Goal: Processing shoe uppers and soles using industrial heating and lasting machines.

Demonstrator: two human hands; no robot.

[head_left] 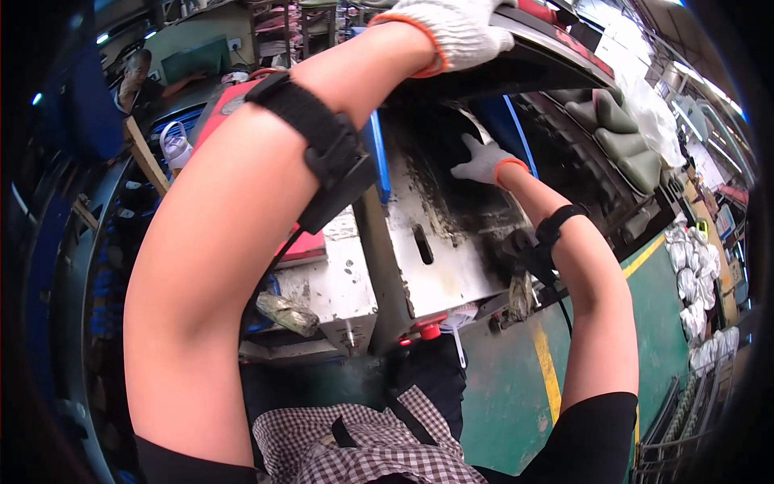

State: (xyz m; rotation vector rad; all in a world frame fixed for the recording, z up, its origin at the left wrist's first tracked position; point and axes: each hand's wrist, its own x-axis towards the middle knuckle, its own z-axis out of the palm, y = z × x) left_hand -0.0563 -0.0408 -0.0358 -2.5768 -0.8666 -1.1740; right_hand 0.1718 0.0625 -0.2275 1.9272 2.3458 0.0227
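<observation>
My left hand (463, 36), in a white knit glove with an orange cuff, is raised at the top edge of the view. It rests against the dark raised upper part (556, 52) of a machine, thumb apart from the fingers; part of the hand is cut off. My right hand (484, 160), gloved alike, reaches over the dark, worn recess (427, 153) of the machine bed. Its thumb and fingers are spread, and I see nothing held. Below lies a scraped white metal plate (439, 270) with a slot. Black straps with small boxes circle both forearms.
A red button (430, 331) sits at the machine's front edge, by my body. Blue bars (379, 157) flank the recess. Olive-green padded pieces (625, 149) lie at the right. Behind at left are a lidded bottle (175, 145) and another person (141, 85). White bundles (692, 274) stand at far right.
</observation>
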